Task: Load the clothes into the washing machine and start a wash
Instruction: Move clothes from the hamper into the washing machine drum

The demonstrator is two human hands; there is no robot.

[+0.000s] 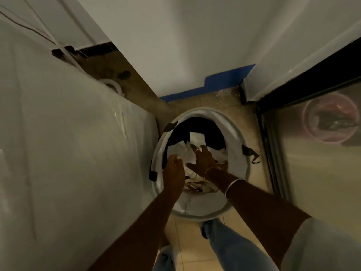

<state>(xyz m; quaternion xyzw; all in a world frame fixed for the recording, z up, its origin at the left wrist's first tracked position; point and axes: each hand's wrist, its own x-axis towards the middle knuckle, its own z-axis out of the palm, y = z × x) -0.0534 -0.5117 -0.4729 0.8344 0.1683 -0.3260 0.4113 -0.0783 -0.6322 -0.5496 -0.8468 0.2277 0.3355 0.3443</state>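
So I've got both hands down in the laundry basket (237, 133) on the floor. Right hand (203, 161) fingers spread over a white garment (187, 153) to gather it; left hand (173, 169) curled, can't tell if it's gripping. No washer in view that I can be sure of.

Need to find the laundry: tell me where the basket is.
In the head view, the round white basket stands on the tiled floor at centre, both hands reaching into its clothes.

You're working in dim, yellowish indoor light. Your forearms read as dark shapes, the frame is soft with motion blur, and the wide lens bends the walls outward toward every edge and corner.
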